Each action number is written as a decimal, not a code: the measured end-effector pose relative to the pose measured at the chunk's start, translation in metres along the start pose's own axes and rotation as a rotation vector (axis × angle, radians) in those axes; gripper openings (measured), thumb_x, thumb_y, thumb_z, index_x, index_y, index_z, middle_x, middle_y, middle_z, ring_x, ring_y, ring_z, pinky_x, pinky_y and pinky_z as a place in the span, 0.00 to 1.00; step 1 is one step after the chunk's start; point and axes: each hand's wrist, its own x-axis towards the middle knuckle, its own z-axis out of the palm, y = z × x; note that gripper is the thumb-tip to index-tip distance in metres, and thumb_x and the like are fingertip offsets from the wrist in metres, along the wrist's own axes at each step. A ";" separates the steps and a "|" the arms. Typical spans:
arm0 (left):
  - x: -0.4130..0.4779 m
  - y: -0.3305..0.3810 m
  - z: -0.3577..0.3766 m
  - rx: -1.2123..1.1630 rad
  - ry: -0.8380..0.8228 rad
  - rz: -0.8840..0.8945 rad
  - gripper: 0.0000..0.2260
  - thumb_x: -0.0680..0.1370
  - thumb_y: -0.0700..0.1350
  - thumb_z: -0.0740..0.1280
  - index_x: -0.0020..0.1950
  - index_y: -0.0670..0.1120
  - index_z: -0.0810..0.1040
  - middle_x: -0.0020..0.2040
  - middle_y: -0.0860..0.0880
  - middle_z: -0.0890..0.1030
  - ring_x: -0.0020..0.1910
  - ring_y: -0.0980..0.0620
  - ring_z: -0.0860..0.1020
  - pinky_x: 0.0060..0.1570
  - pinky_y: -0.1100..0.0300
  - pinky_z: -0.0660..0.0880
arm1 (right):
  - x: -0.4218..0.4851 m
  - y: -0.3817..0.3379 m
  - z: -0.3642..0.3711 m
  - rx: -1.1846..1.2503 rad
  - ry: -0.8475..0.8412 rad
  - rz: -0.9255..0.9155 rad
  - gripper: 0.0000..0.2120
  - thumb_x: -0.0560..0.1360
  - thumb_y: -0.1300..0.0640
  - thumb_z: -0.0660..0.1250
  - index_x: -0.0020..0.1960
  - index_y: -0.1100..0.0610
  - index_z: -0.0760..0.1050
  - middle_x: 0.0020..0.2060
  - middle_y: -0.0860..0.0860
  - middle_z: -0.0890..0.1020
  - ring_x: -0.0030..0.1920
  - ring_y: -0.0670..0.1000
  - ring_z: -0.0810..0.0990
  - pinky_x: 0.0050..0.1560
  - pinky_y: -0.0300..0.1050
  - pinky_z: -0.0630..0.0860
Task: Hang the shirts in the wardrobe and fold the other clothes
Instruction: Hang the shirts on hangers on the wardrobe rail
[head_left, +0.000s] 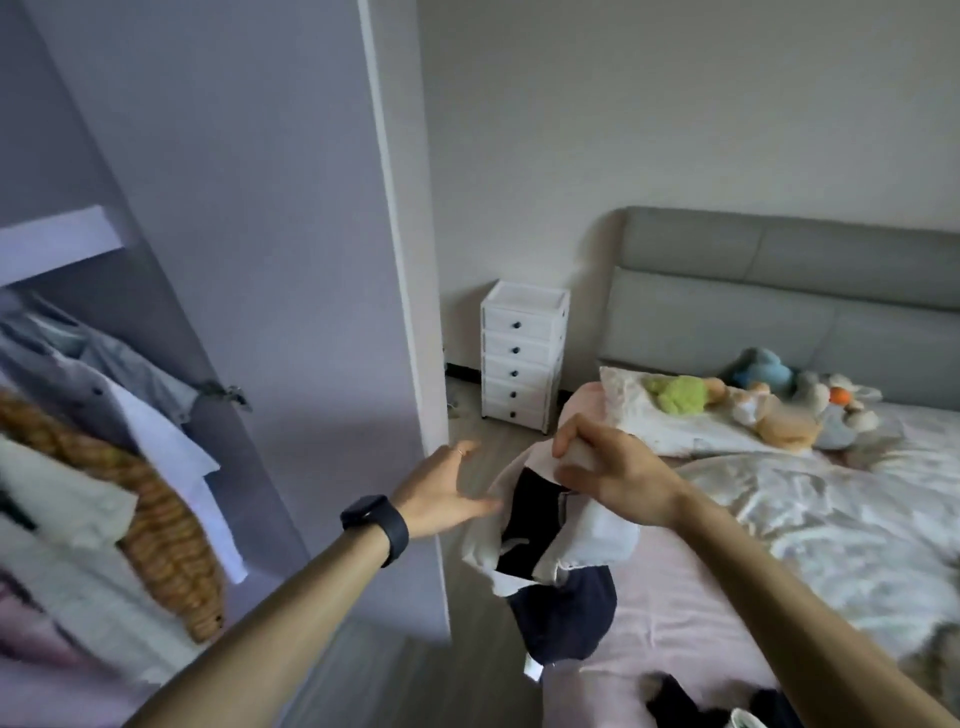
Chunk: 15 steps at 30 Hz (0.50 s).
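My right hand (602, 475) grips the top of a white and navy garment (550, 551), which hangs bunched over the edge of the pink bed (691, 587). To its left my left hand (447, 488), with a black watch on the wrist, is spread with straight fingers just beside the cloth, the fingertips at its edge. The open wardrobe (291, 291) stands on the left. Inside it hang several clothes: a grey shirt (119, 374), a white shirt (171, 467) and a mustard knit (156, 530).
A white drawer unit (522, 358) stands against the wall past the wardrobe's side panel. Soft toys (769, 400) and a pillow lie by the grey headboard (779, 291). A crumpled white quilt (831, 509) covers the bed's right. Dark clothes (691, 701) lie at the bottom.
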 end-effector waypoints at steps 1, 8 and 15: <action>-0.007 -0.011 0.005 0.028 -0.024 -0.018 0.38 0.73 0.59 0.74 0.78 0.50 0.62 0.74 0.51 0.68 0.72 0.50 0.69 0.68 0.57 0.68 | 0.001 -0.007 0.007 0.023 -0.001 -0.035 0.11 0.72 0.51 0.70 0.51 0.40 0.72 0.48 0.44 0.80 0.51 0.51 0.79 0.57 0.53 0.76; -0.066 -0.113 0.005 -0.027 0.057 -0.206 0.15 0.74 0.56 0.68 0.36 0.52 0.65 0.32 0.55 0.69 0.31 0.52 0.67 0.34 0.57 0.63 | 0.006 -0.056 0.048 0.170 -0.063 -0.103 0.21 0.76 0.60 0.73 0.64 0.45 0.74 0.60 0.39 0.78 0.62 0.36 0.75 0.67 0.41 0.70; -0.139 -0.157 -0.078 -0.151 0.394 -0.165 0.12 0.70 0.47 0.66 0.31 0.50 0.63 0.24 0.55 0.63 0.25 0.56 0.62 0.27 0.62 0.59 | 0.022 -0.083 0.108 -0.707 0.049 0.158 0.14 0.78 0.44 0.60 0.61 0.45 0.73 0.55 0.52 0.82 0.54 0.60 0.80 0.47 0.50 0.74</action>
